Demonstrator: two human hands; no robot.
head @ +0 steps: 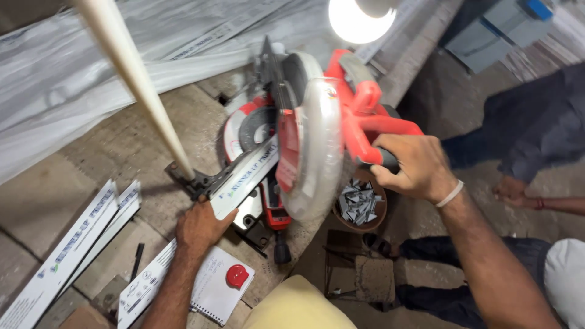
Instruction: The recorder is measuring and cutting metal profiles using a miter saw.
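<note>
Nearest the camera, a spiral notepad (214,291) is lying on the stone floor (122,146) with a red round cap (237,276) sitting on it. Just above it, the left hand (204,226) is pressing down with fingers curled over a white wrapped strip (247,173), holding it against the saw's fence. The strip is lying across the base of the red mitre saw (304,140), under the clear blade guard. The right hand (414,166) is wrapping tight around the saw's red handle (372,134). Below the guard, a round bowl (361,204) is holding small grey offcuts. To the left, more white strips (73,250) are lying on the floor. Farther off, another person's hand (512,190) is resting near the right edge.
</note>
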